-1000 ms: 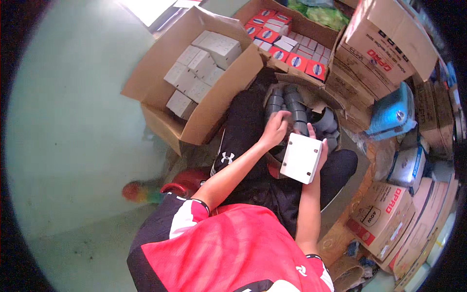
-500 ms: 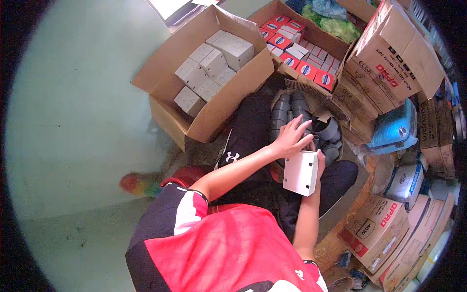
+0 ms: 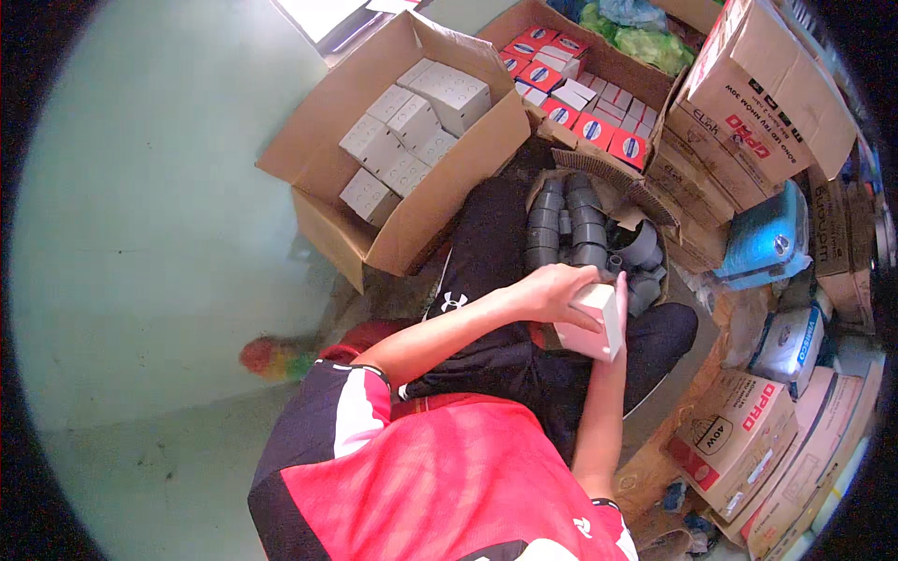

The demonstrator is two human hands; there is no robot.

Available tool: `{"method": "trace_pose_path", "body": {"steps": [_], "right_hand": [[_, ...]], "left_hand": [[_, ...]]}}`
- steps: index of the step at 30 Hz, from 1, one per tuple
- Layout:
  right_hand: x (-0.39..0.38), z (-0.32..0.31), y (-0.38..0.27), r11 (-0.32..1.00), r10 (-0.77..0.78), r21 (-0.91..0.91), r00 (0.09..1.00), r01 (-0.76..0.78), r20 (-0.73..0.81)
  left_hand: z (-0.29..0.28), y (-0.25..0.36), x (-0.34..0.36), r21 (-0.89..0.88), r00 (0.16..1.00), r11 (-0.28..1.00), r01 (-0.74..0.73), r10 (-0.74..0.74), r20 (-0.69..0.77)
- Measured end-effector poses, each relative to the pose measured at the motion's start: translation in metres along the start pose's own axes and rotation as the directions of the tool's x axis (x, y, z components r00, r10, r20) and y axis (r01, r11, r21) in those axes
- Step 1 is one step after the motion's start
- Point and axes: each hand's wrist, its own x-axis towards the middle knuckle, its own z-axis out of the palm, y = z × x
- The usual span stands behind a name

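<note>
A white plastic junction box (image 3: 595, 335) is held above my lap, tilted so that a narrow side shows. My left hand (image 3: 550, 292) grips its left and upper part, with the thumb across the near face and the fingers over the far edge. My right hand (image 3: 622, 297) supports it from the right and behind; most of those fingers are hidden by the box. Just beyond both hands, an open carton holds grey pipe fittings (image 3: 588, 232), some stacked in rows and others loose.
At the upper left, an open cardboard box (image 3: 412, 229) contains several similar white boxes (image 3: 374, 140). Behind the fittings is a carton of small red-and-white boxes (image 3: 594, 129). Stacked cartons (image 3: 739, 430) and a blue plastic case (image 3: 765, 236) line the right; a pale wall (image 3: 140, 234) is on the left.
My left hand has come down from spread fingers above the box and closed around it. The box has turned and tilted, showing less of its broad face.
</note>
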Motion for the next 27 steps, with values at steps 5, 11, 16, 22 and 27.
{"method": "trace_pose_path", "body": {"steps": [5,11,16,22,27], "right_hand": [[-0.003,-0.021,-0.017,0.916,-0.294,0.065,0.772,0.396,-0.564],[-0.001,-0.028,-0.019,0.910,-0.318,0.106,0.838,0.401,-0.443],[0.009,-0.027,-0.017,0.927,-0.254,0.145,0.863,0.347,-0.437],[0.005,-0.038,-0.018,0.921,-0.232,0.198,0.878,0.337,-0.418],[0.001,-0.041,-0.018,0.912,-0.254,0.176,0.847,0.370,-0.466]], "left_hand": [[-0.098,0.021,-0.053,0.282,0.894,0.941,0.185,-0.042,-0.445],[-0.237,-0.009,-0.125,0.185,0.488,0.862,0.472,-0.081,-0.869],[-0.280,-0.090,-0.162,0.156,0.537,0.763,0.627,-0.280,-0.796],[-0.261,-0.197,-0.189,0.134,0.536,0.637,0.759,-0.495,-0.683],[-0.249,-0.240,-0.195,0.159,0.615,0.626,0.764,-0.630,-0.473]]}}
